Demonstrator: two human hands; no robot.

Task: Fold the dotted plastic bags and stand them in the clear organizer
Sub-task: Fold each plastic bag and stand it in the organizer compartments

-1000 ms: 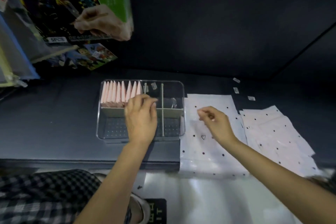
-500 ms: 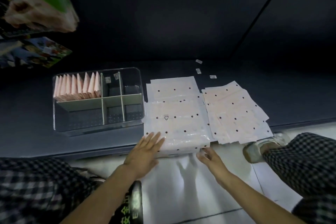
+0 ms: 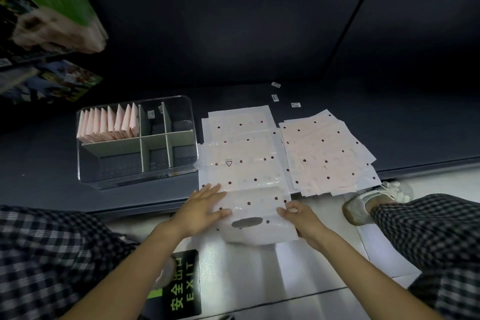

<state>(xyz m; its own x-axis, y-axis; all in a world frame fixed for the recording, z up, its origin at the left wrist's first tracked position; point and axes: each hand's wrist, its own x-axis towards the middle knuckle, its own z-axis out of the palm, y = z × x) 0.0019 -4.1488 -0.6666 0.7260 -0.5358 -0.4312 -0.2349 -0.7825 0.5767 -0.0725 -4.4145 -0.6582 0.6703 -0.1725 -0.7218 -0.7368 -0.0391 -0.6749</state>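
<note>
While the clear organizer [image 3: 137, 141] sat toward the left of the dark tabletop [image 3: 39, 163], a row of folded pink bags [image 3: 109, 125] stood upright in its back-left compartment. Just right of it lay a stack of dotted plastic bags [image 3: 241, 153], its top bag [image 3: 255, 213] drawn over the tabletop's near edge. The left hand [image 3: 201, 212] lay flat on that bag's left side, fingers straight and released. The right hand [image 3: 301, 221] pinched the bag's right edge, thumb on top. Farther right, a second, fanned pile of dotted bags [image 3: 327, 153] reached the near edge, and three small labels [image 3: 275, 97] lay behind the piles.
</note>
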